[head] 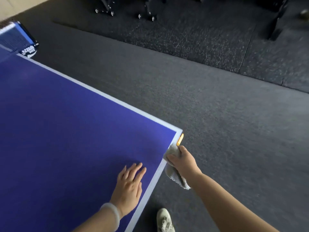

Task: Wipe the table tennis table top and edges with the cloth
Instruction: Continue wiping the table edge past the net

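The blue table tennis table (66, 123) with a white border line fills the left half of the view, its near right corner at the middle. My right hand (183, 160) grips a grey cloth (173, 174) against the table's end edge, just below the corner. Part of the cloth hangs down beside the edge. My left hand (130, 183) rests flat on the blue top, fingers spread, close to the same edge. A pale bangle sits on my left wrist.
A small orange tab (180, 139) sticks out at the corner edge. The net and its post (25, 44) stand at the far left. Dark carpet and speckled rubber mats cover the floor. Black wheeled frames (147, 12) stand at the top. My shoe (164, 220) is near the table's edge.
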{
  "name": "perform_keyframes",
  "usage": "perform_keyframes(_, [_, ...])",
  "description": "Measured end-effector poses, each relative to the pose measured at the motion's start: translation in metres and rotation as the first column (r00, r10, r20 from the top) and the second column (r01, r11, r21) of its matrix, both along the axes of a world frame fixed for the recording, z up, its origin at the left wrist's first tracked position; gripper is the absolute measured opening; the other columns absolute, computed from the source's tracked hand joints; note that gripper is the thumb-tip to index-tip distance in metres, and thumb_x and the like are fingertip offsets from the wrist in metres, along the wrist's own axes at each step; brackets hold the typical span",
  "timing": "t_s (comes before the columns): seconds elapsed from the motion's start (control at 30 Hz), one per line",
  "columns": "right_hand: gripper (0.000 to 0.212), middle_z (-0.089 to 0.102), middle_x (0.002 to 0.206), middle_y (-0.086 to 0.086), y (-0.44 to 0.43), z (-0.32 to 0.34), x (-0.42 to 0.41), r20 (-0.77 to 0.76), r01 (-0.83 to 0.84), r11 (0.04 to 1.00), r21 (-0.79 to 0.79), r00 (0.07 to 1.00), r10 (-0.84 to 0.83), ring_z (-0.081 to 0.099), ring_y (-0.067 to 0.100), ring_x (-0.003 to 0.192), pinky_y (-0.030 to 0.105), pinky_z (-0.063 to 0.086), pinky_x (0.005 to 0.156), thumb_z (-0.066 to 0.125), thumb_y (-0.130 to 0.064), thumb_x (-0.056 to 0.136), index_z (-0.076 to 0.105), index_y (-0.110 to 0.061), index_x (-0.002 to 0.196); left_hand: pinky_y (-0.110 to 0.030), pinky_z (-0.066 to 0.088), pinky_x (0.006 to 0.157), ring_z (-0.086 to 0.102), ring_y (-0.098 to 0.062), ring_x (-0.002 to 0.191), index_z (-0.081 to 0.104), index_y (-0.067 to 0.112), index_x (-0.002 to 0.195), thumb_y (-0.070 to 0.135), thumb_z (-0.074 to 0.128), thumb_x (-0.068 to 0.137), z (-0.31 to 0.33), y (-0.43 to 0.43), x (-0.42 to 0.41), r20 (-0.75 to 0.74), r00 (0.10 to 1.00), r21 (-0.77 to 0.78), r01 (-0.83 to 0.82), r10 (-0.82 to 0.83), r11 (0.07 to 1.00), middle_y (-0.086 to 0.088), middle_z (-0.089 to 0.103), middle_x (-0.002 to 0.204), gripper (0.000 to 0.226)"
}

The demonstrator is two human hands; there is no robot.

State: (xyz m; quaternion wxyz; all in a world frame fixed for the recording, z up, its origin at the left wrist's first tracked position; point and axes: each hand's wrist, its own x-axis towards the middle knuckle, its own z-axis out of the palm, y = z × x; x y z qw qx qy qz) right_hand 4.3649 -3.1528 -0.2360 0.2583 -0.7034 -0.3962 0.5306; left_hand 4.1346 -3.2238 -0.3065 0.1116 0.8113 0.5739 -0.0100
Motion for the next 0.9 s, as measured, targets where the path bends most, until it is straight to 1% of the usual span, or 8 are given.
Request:
perform_keyframes(0.07, [0.016,0.062,0.080,-0.009,0.023,0.015,0.015,0.027,-0.012,0.999,0.036,1.000,0.011,0.056,-0.001,0.060,0.005,0.038,0.046,0.071,-0.022,0.090,0.055,-0.024,0.089,-0.034,0.042,0.099,0.061,-0.021,0.113,0.065,0.022,0.124,0.021,0.064,0.081,0.010,0.011,0.013,0.035,0.997,-0.007,-0.063,0.063,0.998,0.002,0.059,0.127,0.043])
perform_keyframes(0.13, [0.014,0.062,0.078,-0.006,0.047,0.028,0.028,0.054,-0.022,0.998,0.053,0.998,0.019,0.055,0.005,0.063,0.010,0.040,0.048,0.071,-0.023,0.090,0.057,-0.021,0.090,-0.029,0.050,0.084,0.061,-0.016,0.098,0.066,0.026,0.113,0.017,0.075,0.075,0.024,0.027,0.027,0.053,0.987,-0.079,-0.146,0.150,0.986,0.007,0.059,0.112,0.039])
perform_keyframes(0.27, [0.016,0.061,0.078,-0.008,0.095,0.035,0.048,0.136,-0.115,0.991,0.067,0.985,0.105,0.056,0.005,0.067,0.018,0.039,0.054,0.070,-0.026,0.089,0.055,-0.025,0.083,-0.020,0.044,0.088,0.051,-0.009,0.111,0.047,0.027,0.131,0.022,0.041,0.102,0.035,0.078,0.052,0.099,0.934,-0.170,-0.324,0.343,0.931,0.011,0.049,0.121,0.030])
perform_keyframes(0.43, [0.024,0.064,0.094,-0.003,0.163,0.018,0.064,0.239,-0.355,0.933,0.061,0.912,0.332,0.058,0.013,0.080,0.026,0.042,0.066,0.070,-0.030,0.091,0.060,-0.020,0.110,-0.015,0.043,0.082,0.053,-0.004,0.108,0.045,0.027,0.134,0.024,0.038,0.104,0.032,0.133,0.078,0.133,0.881,-0.183,-0.428,0.454,0.885,0.012,0.051,0.124,0.031])
perform_keyframes(0.5, [0.033,0.064,0.105,0.000,0.193,0.005,0.070,0.261,-0.462,0.886,0.038,0.861,0.437,0.058,0.016,0.090,0.026,0.040,0.075,0.069,-0.032,0.092,0.060,-0.019,0.120,-0.014,0.040,0.081,0.052,-0.004,0.108,0.044,0.026,0.136,0.025,0.037,0.105,0.028,0.153,0.088,0.118,0.849,-0.192,-0.490,0.516,0.850,0.011,0.049,0.125,0.032])
perform_keyframes(0.6, [0.040,0.060,0.107,-0.003,0.238,-0.012,0.078,0.252,-0.610,0.792,-0.001,0.766,0.591,0.056,0.015,0.092,0.024,0.039,0.077,0.067,-0.035,0.093,0.057,-0.022,0.130,-0.013,0.037,0.076,0.049,-0.003,0.099,0.045,0.025,0.136,0.024,0.037,0.105,0.027,0.181,0.106,0.078,0.763,-0.200,-0.619,0.642,0.760,0.010,0.048,0.123,0.032])
perform_keyframes(0.77, [0.032,0.059,0.092,-0.009,0.291,-0.025,0.077,0.179,-0.762,0.645,-0.056,0.628,0.757,0.055,0.004,0.076,0.016,0.037,0.056,0.063,-0.035,0.095,0.059,-0.021,0.124,-0.023,0.049,0.083,0.052,-0.011,0.111,0.044,0.024,0.134,0.028,0.039,0.104,0.033,0.212,0.133,0.033,0.568,-0.215,-0.799,0.822,0.561,0.006,0.046,0.125,0.031])
perform_keyframes(0.9, [0.026,0.061,0.096,-0.004,0.305,-0.034,0.059,0.080,-0.862,0.500,-0.080,0.495,0.865,0.058,0.011,0.083,0.014,0.038,0.057,0.060,-0.032,0.097,0.057,-0.020,0.119,-0.026,0.050,0.089,0.050,-0.014,0.116,0.045,0.020,0.137,0.029,0.044,0.103,0.032,0.222,0.139,0.007,0.468,-0.186,-0.867,0.883,0.461,0.002,0.047,0.126,0.035])
